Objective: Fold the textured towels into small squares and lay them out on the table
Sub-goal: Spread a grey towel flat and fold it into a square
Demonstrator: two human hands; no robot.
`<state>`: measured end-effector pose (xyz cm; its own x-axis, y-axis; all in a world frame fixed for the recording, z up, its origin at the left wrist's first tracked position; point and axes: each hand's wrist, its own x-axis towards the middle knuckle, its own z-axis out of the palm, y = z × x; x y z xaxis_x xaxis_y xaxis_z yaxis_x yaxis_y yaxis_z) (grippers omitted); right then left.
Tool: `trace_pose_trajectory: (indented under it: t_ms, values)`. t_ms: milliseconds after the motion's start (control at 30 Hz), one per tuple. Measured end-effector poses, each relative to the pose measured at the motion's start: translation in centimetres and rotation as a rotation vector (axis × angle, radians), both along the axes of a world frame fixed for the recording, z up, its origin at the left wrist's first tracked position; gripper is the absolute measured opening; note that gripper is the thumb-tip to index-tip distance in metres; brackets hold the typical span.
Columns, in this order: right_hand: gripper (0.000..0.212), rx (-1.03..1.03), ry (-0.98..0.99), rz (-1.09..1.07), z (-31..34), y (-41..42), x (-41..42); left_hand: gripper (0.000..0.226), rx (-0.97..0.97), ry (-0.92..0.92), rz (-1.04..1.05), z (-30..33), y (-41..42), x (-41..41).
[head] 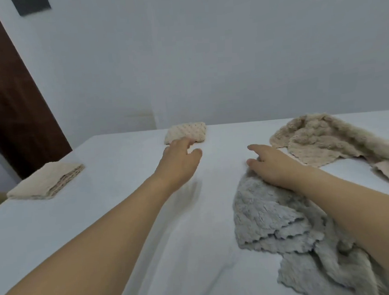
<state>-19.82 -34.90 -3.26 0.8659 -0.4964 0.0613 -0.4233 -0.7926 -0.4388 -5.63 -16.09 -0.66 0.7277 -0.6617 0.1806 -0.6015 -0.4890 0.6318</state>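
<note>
My left hand (178,158) open and empty just near of a folded beige towel (185,132) at the far edge, my right hand (271,162) loosely spread on a crumpled grey towel (271,215), white table (101,213)

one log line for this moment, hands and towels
left hand: open by far folded towel | right hand: on grey towel | beige pile: unfolded
</note>
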Motion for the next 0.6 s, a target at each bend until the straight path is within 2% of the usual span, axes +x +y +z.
trace_pose_trajectory:
  t_ms: [100, 200, 233, 267, 367, 467, 533, 567, 600]
  values:
    - [0.048, -0.008, 0.146, -0.020, 0.3, 0.2, -2.4, 0.035, 0.115, 0.241, -0.121, 0.5, 0.6, -4.1]
    - [0.044, 0.034, 0.183, -0.076, 0.4, 0.0, -4.0, 0.052, 0.302, 0.457, -0.188, 0.1, 0.2, -8.1]
    - [0.047, 0.029, 0.215, -0.091, 0.3, -0.1, -4.4, 0.057, 0.352, 0.478, -0.182, -0.4, -0.1, -9.2]
    - [0.051, 0.021, 0.249, -0.102, 0.1, -0.2, -4.6, 0.055, 0.386, 0.451, -0.172, -1.0, -0.3, -10.1]
    - [0.071, -0.002, 0.306, -0.156, -0.1, -0.8, -4.8, 0.028, 0.360, 0.250, -0.131, -2.3, -0.8, -11.0]
    - [0.094, 0.006, 0.322, -0.222, -0.4, -1.4, -4.4, 0.026, 0.187, 0.298, -0.026, -2.2, -0.4, -9.3]
    - [0.095, 0.013, 0.353, -0.207, -0.3, -1.3, -3.9, 0.023, 0.131, 0.306, 0.076, -1.6, 0.7, -7.8]
    - [0.091, 0.045, 0.341, -0.185, -0.2, -1.1, -3.5, 0.023, 0.177, 0.203, 0.136, -1.6, 1.4, -7.0]
    - [0.084, 0.085, 0.291, -0.159, -0.1, -0.9, -3.1, 0.021, 0.260, 0.003, 0.190, -1.6, 2.1, -6.4]
